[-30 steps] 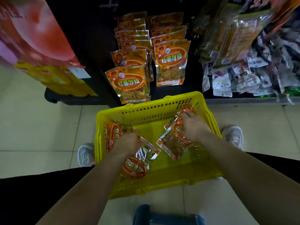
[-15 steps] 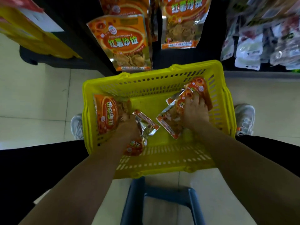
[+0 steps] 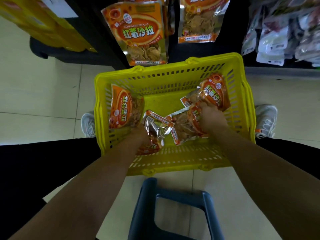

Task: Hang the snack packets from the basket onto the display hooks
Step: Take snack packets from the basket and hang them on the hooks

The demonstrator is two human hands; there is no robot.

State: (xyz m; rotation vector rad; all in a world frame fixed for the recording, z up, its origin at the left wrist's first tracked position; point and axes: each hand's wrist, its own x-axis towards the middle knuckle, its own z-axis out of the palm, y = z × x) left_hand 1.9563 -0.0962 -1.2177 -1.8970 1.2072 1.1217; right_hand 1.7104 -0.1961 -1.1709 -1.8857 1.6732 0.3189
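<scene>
Floor [image 3: 43, 101], basket [image 3: 173, 163] | left grip [image 3: 141, 134] clutches silver packet [image 3: 157, 124] | right grip [image 3: 210, 118] holds orange packet [image 3: 183, 126], axis diagonal

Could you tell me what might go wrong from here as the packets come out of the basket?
1. The right hand seems to grip two overlapping snack packets at once; one could slip out when lifted.
2. The left hand, its fingers hidden, is beside the already crumpled silver-backed packet; a rough grab could crush its contents.
3. The hanging packet sits just above the yellow basket, so a rising handful might knock it.
</scene>
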